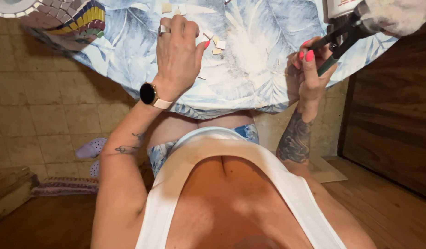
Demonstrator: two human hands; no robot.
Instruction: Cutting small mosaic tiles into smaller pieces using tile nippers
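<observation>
On tablecloth (250, 60), right hand (310, 69) gripping nippers (342, 39) (fingers curled)

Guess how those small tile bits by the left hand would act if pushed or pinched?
The tile bits look flat and angular, so they would probably slide, not roll. They seem stiff and light for their size, likely brittle at the edges. The leaf-print cloth under them may drag or bunch under a push. The left hand rests beside them; the right hand holds nippers.
</observation>
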